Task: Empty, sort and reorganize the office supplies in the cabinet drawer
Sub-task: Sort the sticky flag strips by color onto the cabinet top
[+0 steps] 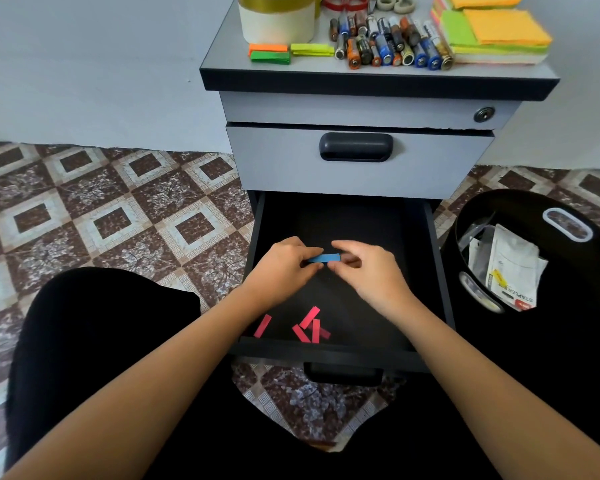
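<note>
The lower black drawer of a grey cabinet is pulled out toward me. Over its middle, my left hand and my right hand pinch the two ends of a small stack of blue paper strips. Several pink strips lie loose near the drawer's front wall. On the cabinet top lie orange, green and yellow strip stacks, a heap of batteries, stacked sticky notes, tape rolls and scissors.
A black bin stands on the floor to the right of the drawer, with plastic wrappers and a stapler packet inside. The upper grey drawer is closed. Patterned floor lies to the left; my knees flank the drawer front.
</note>
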{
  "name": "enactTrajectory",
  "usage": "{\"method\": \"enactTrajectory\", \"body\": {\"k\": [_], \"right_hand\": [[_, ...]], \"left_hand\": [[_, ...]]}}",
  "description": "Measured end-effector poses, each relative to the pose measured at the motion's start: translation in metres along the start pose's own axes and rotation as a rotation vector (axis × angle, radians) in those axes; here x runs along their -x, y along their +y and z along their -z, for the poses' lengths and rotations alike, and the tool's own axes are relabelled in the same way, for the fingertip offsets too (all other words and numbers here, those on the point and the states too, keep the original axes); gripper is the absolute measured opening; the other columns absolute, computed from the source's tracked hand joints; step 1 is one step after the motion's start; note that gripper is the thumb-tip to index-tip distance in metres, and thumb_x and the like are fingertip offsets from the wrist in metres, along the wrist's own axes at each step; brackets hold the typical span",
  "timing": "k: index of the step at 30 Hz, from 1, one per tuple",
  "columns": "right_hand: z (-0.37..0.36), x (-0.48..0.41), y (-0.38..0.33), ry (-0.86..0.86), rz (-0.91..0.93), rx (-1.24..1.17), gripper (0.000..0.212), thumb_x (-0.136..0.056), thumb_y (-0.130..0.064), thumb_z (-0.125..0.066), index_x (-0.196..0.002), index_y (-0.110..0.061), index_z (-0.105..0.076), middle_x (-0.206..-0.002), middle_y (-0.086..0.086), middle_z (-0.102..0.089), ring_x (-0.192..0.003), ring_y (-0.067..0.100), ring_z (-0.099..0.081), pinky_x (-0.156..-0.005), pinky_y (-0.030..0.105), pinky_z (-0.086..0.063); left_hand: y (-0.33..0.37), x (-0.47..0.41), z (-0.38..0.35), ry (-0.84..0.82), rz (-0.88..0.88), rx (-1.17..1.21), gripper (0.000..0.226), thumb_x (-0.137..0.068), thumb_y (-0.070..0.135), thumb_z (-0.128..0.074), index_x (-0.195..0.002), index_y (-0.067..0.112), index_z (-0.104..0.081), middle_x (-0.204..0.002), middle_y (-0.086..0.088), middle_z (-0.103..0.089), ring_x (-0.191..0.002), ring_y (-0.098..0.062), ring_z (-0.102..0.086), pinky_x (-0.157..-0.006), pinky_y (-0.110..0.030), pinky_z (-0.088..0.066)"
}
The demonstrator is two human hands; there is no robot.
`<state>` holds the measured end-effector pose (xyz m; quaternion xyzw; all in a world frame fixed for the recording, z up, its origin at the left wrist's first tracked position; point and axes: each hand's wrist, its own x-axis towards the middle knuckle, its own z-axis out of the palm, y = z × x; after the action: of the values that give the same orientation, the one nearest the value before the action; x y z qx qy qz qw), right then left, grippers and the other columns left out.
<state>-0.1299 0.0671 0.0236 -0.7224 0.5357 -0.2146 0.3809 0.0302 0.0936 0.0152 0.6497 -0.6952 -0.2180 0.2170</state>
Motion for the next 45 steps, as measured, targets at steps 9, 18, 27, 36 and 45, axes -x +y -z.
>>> {"method": "enactTrajectory", "body": {"k": [9,18,27,36,45], "right_hand": [[0.008,-0.004,0.001,-0.103,0.238,0.454,0.031,-0.094,-0.023,-0.056,-0.123,-0.015,-0.06,-0.109,0.003,-0.062,-0.096,0.015,-0.059,-0.085,0.025,-0.049],[0.019,-0.008,-0.007,-0.133,0.219,0.398,0.029,-0.09,-0.023,-0.061,-0.117,-0.014,-0.065,-0.104,0.002,-0.065,-0.091,0.014,-0.059,-0.083,0.027,-0.049],[0.048,-0.026,-0.044,-0.08,0.264,0.329,0.03,-0.087,-0.022,-0.065,-0.117,-0.014,-0.067,-0.101,0.0,-0.065,-0.09,0.011,-0.059,-0.072,0.012,-0.039],[0.091,-0.06,-0.104,0.048,0.341,0.316,0.03,-0.087,-0.02,-0.065,-0.117,-0.013,-0.067,-0.102,0.005,-0.067,-0.084,0.009,-0.054,-0.074,0.017,-0.04],[0.123,-0.091,-0.148,0.142,0.423,0.334,0.029,-0.088,-0.02,-0.065,-0.115,-0.011,-0.067,-0.104,0.007,-0.069,-0.092,0.018,-0.061,-0.081,0.023,-0.044]], "left_hand": [[0.003,0.002,0.006,-0.107,-0.067,-0.081,0.039,-0.091,0.019,-0.06,-0.128,0.006,-0.057,-0.11,-0.009,-0.058,-0.098,-0.018,-0.057,-0.085,-0.017,-0.039],[0.004,-0.001,0.019,-0.105,-0.108,-0.104,0.027,-0.09,0.022,-0.061,-0.114,0.012,-0.066,-0.096,-0.001,-0.057,-0.084,-0.012,-0.054,-0.077,-0.021,-0.044],[0.016,-0.021,0.065,-0.016,-0.167,-0.117,0.026,-0.087,0.026,-0.064,-0.11,0.014,-0.068,-0.096,-0.001,-0.061,-0.08,-0.006,-0.05,-0.071,-0.011,-0.036],[0.042,-0.054,0.129,0.19,-0.26,-0.134,0.035,-0.089,0.023,-0.062,-0.123,0.015,-0.061,-0.102,0.005,-0.059,-0.085,-0.005,-0.052,-0.077,-0.015,-0.042],[0.053,-0.086,0.169,0.362,-0.313,-0.111,0.015,-0.088,0.018,-0.064,-0.101,0.012,-0.065,-0.094,0.0,-0.062,-0.08,-0.011,-0.056,-0.072,-0.02,-0.047]]}}
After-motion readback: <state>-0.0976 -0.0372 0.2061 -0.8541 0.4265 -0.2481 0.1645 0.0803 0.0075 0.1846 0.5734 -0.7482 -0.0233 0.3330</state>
